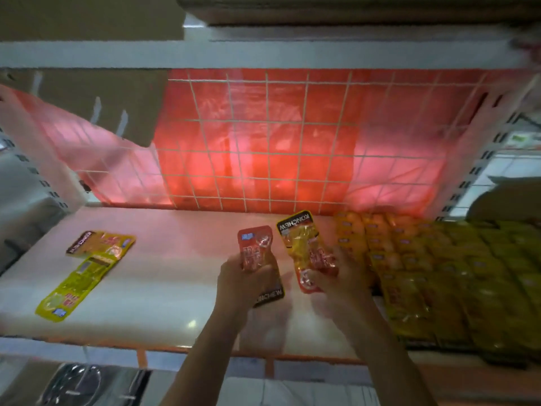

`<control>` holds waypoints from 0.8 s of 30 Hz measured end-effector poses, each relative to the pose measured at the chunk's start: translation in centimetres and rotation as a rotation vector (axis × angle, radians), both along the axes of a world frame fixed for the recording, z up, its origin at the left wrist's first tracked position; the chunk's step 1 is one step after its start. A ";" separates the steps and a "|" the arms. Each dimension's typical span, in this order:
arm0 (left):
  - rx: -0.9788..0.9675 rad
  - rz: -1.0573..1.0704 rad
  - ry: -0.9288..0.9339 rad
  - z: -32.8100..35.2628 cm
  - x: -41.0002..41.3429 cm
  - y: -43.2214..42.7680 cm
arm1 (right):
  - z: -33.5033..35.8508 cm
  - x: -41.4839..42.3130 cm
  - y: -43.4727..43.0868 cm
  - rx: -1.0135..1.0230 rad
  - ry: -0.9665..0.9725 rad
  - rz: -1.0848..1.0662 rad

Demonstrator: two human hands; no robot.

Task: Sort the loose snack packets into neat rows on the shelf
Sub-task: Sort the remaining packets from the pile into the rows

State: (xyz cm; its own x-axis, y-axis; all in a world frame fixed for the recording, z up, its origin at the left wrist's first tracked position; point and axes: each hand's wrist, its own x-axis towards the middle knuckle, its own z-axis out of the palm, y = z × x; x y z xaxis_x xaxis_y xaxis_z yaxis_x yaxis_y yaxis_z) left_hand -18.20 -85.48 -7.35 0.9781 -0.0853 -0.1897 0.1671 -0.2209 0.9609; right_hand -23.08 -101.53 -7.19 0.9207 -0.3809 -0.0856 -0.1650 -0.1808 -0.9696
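Observation:
My left hand (pixel 241 278) grips a red snack packet (pixel 256 244) above the middle of the white shelf (pixel 164 288); its black label end sticks out below my fingers. My right hand (pixel 339 273) holds a yellow-and-red packet (pixel 304 244) with a black top band, just right of the first. Two loose packets lie at the shelf's left: an orange-yellow packet (pixel 101 243) and a yellow-green packet (pixel 74 285), overlapping at one end. Neat rows of orange packets (pixel 377 238) and yellow-green packets (pixel 474 273) fill the shelf's right side.
A red sheet behind a white wire grid (pixel 263 142) backs the shelf. A cardboard box (pixel 96 98) hangs in at the upper left. The shelf above (pixel 263 54) limits headroom. Slotted uprights stand at both sides. Dark items sit on the lower level (pixel 82 385).

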 end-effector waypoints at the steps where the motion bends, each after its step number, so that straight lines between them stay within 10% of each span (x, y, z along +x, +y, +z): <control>1: -0.047 -0.032 -0.002 0.4 -0.3 -0.9 | 0.1 -0.8 -1.2 0.007 -0.006 -0.058; 14: -0.188 -0.289 -0.139 1.6 -9.5 -17.2 | 1.9 -16.0 -18.4 0.393 -0.309 -0.536; 24: -0.236 -0.509 -0.003 2.0 -24.0 -37.5 | 1.1 -31.3 -35.6 0.662 -0.389 -0.434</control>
State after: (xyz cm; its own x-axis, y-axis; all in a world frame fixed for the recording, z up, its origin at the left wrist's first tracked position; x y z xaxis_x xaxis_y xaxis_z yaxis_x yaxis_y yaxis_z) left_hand -42.17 -122.95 -5.36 0.8031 -0.5864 -0.1059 0.0931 -0.0521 0.9943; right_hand -54.40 -137.16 -6.12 0.7158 -0.6874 -0.1234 0.2748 0.4396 -0.8551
